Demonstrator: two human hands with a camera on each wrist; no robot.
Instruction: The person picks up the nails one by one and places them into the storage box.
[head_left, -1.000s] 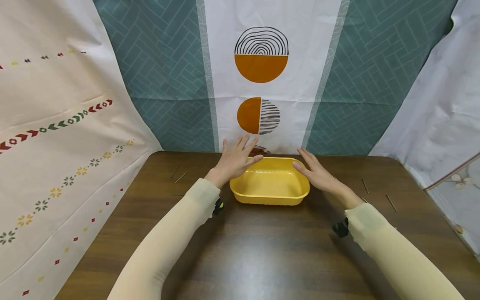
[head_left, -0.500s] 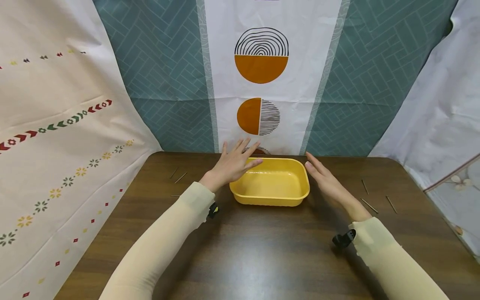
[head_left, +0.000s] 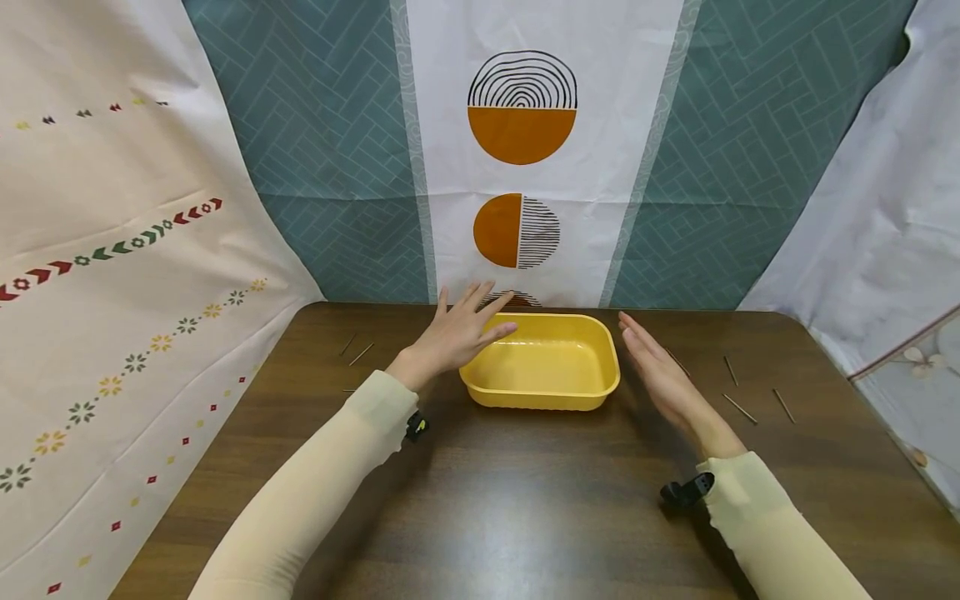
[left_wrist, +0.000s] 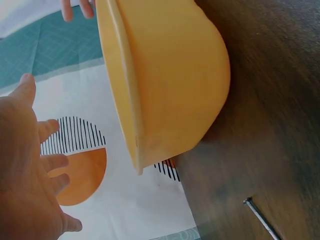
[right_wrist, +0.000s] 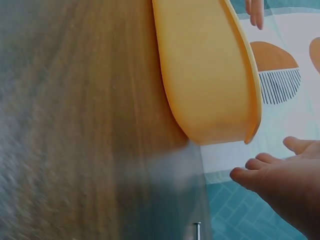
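Note:
A yellow rectangular tub (head_left: 540, 401) sits at the back middle of the dark wooden table, with nothing visible inside it. My left hand (head_left: 452, 335) hovers at the tub's left side, fingers spread, thumb overlapping the rim in the head view. To the right of the tub is my right hand (head_left: 663, 379), fingers straight and close together. Both wrist views show a gap between hand and tub wall, and neither hand holds anything. A nail (left_wrist: 261, 218) lies on the table in the left wrist view, and another nail (right_wrist: 198, 231) shows its flat head in the right wrist view.
Several thin nails (head_left: 740, 408) lie scattered on the table (head_left: 480, 508) right of the tub. More nails (head_left: 362, 354) lie to its left. A patterned cloth (head_left: 517, 175) hangs right behind the table's back edge, with light cloths (head_left: 150, 250) along both sides.
My right hand has moved right, from overlapping the tub's rim to beside it, uncovering nails behind it. My left hand has drifted slightly left and toward me. The tub stays put.

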